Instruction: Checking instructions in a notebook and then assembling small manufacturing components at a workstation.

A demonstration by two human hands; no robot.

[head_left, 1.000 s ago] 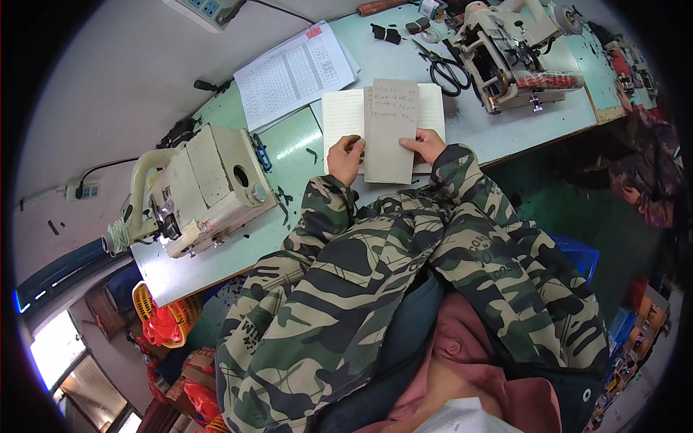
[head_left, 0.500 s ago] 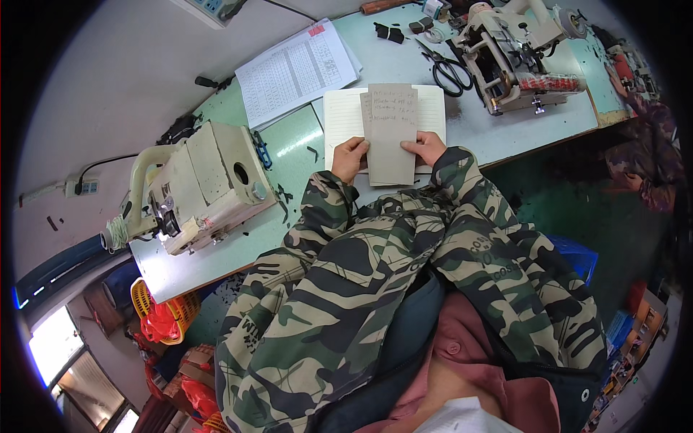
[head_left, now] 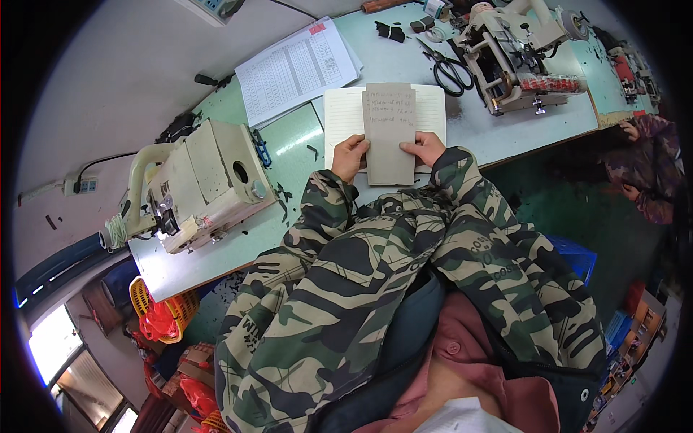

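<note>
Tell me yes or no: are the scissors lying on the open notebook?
No, the scissors lie on the table right of the notebook, beside a sewing machine.

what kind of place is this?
Most likely a sewing workshop. Two industrial sewing machines sit on a pale green bench: a cream one at left, another at right, with black scissors between. Both hands, left hand and right hand, hold a grey card over an open notebook.

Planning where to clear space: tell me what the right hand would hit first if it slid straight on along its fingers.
The right hand points left, so likely the grey card it already touches.
</note>
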